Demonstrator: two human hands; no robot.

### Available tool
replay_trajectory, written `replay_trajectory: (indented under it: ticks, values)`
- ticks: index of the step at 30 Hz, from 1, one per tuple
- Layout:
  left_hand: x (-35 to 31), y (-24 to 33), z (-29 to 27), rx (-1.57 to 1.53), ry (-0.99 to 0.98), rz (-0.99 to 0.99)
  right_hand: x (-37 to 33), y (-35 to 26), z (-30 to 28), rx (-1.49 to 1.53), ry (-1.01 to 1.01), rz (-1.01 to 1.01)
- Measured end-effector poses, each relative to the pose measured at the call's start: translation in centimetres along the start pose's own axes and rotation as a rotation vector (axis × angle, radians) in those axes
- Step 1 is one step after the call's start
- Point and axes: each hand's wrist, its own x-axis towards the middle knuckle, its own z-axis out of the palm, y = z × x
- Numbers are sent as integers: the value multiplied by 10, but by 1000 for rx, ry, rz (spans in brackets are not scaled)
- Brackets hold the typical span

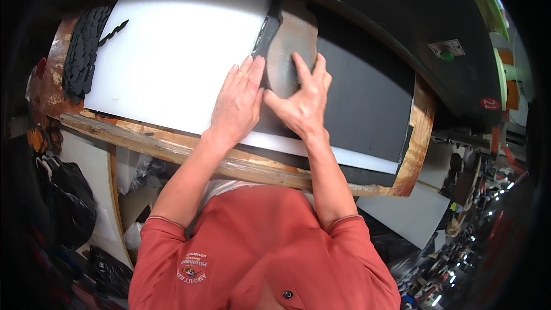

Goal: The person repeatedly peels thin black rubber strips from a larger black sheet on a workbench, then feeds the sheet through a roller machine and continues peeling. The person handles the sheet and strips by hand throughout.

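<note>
Far left, a stack of black cut pieces (83, 51) on the white surface (172, 51). Left hand (238, 100), fingers flat, steadies the cutting die (290, 46) at the black sheet (361, 97) edge; right hand (304, 103) presses its near end, fingers spread. The die looks rigid and heavy; best held by its rim.

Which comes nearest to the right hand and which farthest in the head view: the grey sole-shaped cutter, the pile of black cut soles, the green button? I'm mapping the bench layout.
1. Grey sole-shaped cutter: under the right hand, whose fingers press on it, bench centre.
2. Green button: to the right, on the dark machine.
3. Pile of black cut soles: far left end of the bench.
</note>
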Motion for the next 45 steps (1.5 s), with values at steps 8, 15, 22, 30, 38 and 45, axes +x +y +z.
replay_trajectory:
  ticks: [8, 15, 22, 30, 38, 45]
  values:
    - [-10, 16, -1, 132, -78, 13, -15, 51, -93, 1075, -93, 267]
    - [-11, 16, 3, 164, -68, 26, -35, 80, -71, -82, 86, -45]
    - [-8, 13, 7, 146, -64, 29, -33, 89, -67, -98, 96, -103]
    - [-63, 56, -35, -410, 7, 58, -30, 99, -62, -119, 137, -166]
    - [-110, 54, -2, -134, -3, 185, -18, 91, -78, 68, 332, -208]
    - [-90, 38, 9, -45, 79, 100, 7, 127, -194, -14, 735, -167]
